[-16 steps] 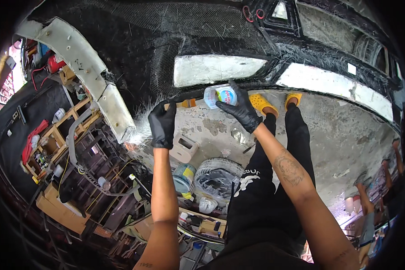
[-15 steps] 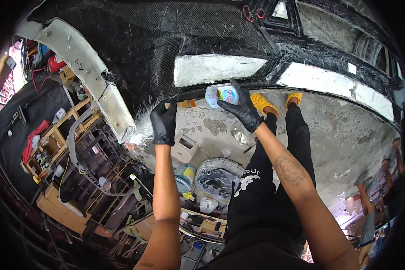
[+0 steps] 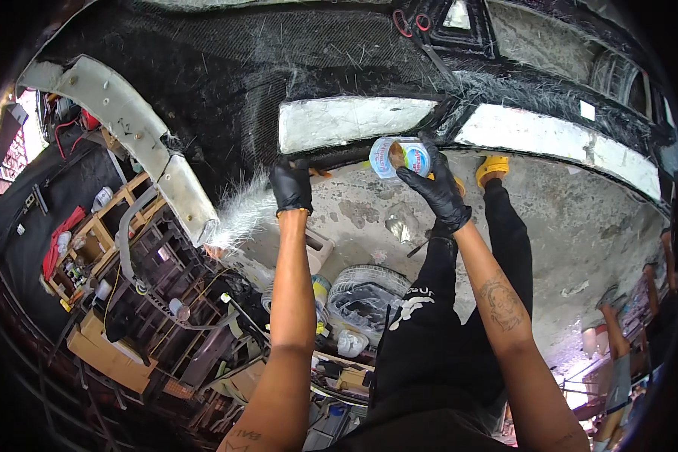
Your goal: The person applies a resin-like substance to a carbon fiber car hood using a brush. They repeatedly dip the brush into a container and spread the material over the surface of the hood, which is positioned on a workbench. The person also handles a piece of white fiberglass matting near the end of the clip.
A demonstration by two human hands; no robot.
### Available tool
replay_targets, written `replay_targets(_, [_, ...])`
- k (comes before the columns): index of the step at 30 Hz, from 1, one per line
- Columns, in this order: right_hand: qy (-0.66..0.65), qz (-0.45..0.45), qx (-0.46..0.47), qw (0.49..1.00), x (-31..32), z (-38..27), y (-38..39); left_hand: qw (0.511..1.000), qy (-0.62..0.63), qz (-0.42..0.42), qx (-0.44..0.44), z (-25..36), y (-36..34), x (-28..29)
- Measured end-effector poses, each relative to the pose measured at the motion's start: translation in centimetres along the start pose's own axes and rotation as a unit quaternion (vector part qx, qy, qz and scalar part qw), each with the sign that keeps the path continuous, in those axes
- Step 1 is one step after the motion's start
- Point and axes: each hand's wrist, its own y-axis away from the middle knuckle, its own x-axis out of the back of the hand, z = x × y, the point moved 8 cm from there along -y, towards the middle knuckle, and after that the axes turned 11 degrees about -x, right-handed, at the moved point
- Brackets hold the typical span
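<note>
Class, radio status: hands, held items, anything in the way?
Left hand closed on brush. Right hand gripping clear container. White fibres near left hand, possible snag.

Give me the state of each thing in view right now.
Left hand: closed on brush
Brush: held, mostly hidden
Right hand: gripping clear container
Clear container: held, contents unclear
Scissors: lying on black panel
Whitish strands: loose, frayed

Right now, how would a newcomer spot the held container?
Find the black panel spanning the top. By its lower edge, the right gloved hand grips the container. Unlike the yellow clogs nearby, it is clear, with a blue-and-white label.
</note>
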Motion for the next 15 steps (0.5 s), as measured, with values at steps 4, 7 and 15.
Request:
replay_targets(4, [-0.012, 0.004, -0.013, 1.000, 2.5, 0.5, -0.6, 0.995, -0.051, -0.034, 0.074, -0.9, -0.3, 2.2])
replay_targets(7, [-0.060, -0.018, -0.033, 0.997, 3.7, 0.6, -1.1, 0.998, -0.032, 0.042, 0.013, 0.8, -0.9, 4.3])
replay_targets(15, [-0.101, -0.069, -0.075, 0.990, 6.7, -0.3, -2.5, 0.994, -0.036, 0.014, 0.103, 1.1, 1.1, -1.3])
